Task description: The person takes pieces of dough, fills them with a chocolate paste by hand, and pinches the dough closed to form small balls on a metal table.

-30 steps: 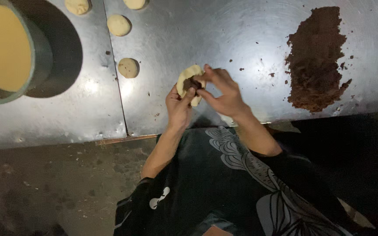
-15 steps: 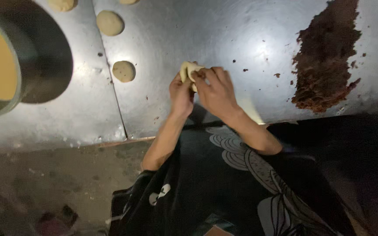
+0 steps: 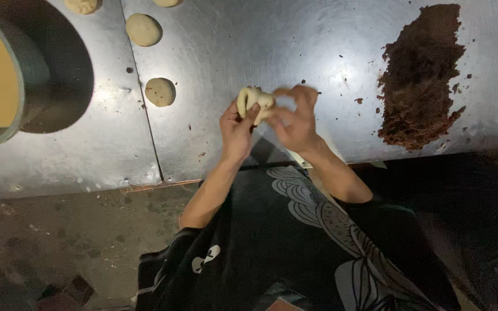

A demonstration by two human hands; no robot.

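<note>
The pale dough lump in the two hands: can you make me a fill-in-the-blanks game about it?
1. The pale dough lump is held by ___ hands, the left hand and the right hand.
2. The dark brown crumbly heap lies to the ___ of the hands.
3. The flat round dough discs rest on a shiny ___ table.

Missing words: two; right; metal

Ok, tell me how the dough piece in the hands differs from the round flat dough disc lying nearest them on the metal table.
The pale dough piece in the hands is lifted off the steel table, pinched between left hand and right hand; the round flat dough disc lies alone on the table. The held piece looks folded and irregular; the disc is smooth, round, flattened, with dark specks. Both are pale dough of similar size.
</note>
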